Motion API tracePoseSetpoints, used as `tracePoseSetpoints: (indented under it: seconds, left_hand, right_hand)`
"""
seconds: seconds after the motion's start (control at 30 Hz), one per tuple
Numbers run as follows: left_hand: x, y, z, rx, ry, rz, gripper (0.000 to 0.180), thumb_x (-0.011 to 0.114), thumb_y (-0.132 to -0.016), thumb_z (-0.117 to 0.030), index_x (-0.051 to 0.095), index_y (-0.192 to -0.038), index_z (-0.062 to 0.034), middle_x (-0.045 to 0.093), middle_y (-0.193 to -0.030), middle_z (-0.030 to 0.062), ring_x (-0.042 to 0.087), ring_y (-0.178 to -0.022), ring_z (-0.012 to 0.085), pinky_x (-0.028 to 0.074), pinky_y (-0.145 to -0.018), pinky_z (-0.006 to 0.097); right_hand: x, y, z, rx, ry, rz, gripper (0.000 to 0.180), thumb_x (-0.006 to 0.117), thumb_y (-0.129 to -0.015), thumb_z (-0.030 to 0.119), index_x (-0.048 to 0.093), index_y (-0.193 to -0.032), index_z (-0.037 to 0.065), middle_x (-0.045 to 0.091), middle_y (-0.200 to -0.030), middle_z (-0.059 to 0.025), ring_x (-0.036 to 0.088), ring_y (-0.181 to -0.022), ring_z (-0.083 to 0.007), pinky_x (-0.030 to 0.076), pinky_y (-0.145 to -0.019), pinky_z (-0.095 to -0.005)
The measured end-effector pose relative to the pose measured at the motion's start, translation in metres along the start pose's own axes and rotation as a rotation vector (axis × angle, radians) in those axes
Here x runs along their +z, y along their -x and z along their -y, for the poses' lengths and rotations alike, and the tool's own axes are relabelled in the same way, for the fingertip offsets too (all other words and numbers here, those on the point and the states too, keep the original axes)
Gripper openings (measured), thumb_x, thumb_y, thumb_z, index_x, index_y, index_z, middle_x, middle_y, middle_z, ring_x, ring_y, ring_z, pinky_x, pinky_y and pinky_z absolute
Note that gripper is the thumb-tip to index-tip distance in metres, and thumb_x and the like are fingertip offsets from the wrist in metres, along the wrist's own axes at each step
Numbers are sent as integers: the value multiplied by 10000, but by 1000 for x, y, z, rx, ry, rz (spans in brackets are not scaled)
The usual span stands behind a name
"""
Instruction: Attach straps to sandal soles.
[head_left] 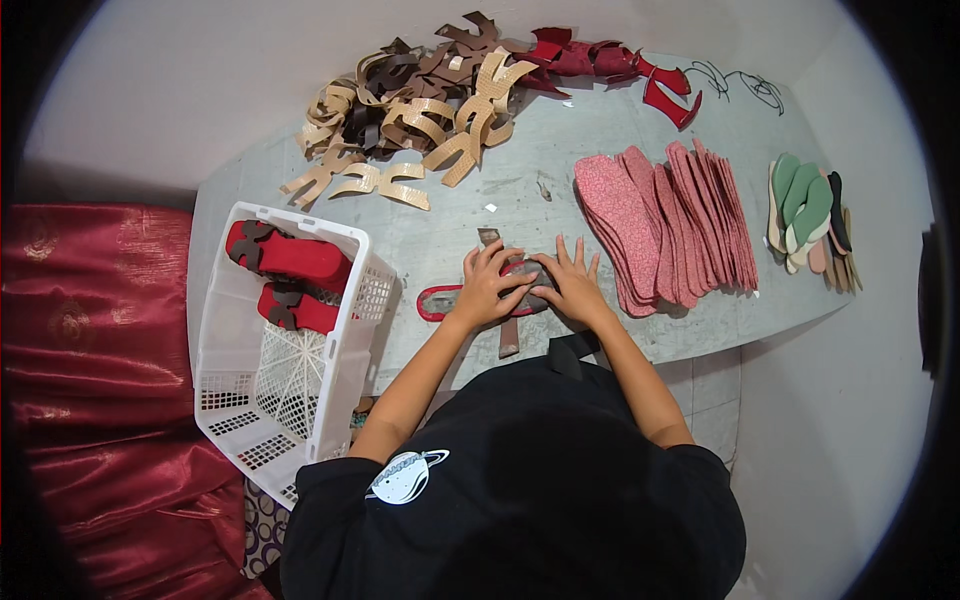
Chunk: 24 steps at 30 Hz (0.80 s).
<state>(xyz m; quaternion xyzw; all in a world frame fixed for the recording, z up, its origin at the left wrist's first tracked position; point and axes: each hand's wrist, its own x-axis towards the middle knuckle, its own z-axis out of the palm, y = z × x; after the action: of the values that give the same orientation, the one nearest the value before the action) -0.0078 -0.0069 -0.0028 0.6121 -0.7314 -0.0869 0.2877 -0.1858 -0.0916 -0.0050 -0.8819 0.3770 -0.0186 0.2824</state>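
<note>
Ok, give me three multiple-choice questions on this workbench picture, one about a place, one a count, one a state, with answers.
1. Where is the white basket?
A. person's left
B. person's right
C. on the floor

2. How many red sandals lie in the basket?
A. none
B. two
C. five

3. What are the hands doing?
A. hanging idle
B. both pressing on one red sandal sole
C. lifting the basket

Answers: 1 A, it sits at the table's left edge. 2 B, two show inside. 3 B, left hand and right hand rest on the red sole.

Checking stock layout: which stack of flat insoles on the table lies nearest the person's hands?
The red-pink insole stack, fanned out just beside the right hand. The green and dark stack sits farther off, near the table's right edge.
</note>
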Motion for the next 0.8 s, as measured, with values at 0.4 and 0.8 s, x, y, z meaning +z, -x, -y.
tracePoseSetpoints:
  seconds: [0.4, 0.8]
  left_hand:
    - [-3, -10, 13, 87, -35, 18, 211, 640, -755, -281, 688, -960, -280, 561, -1110, -7, 410, -1186, 255, 166, -992, 539]
    - [-1, -14, 19, 32, 26, -3, 157, 668, -736, -304, 704, -869, -227, 582, -1089, -7, 420, -1178, 257, 176, -993, 531]
  right_hand:
    - [3, 0, 2, -130, -38, -125, 569, 545, -838, 385, 387, -1342, 174, 267, -1454, -38, 113, -1360, -356, 0, -1002, -667]
    - [13, 2, 0, -206, -115, -329, 426, 605, -802, 354, 574, -1184, 167, 462, -1327, 2, 342, -1286, -292, -19, -1007, -656]
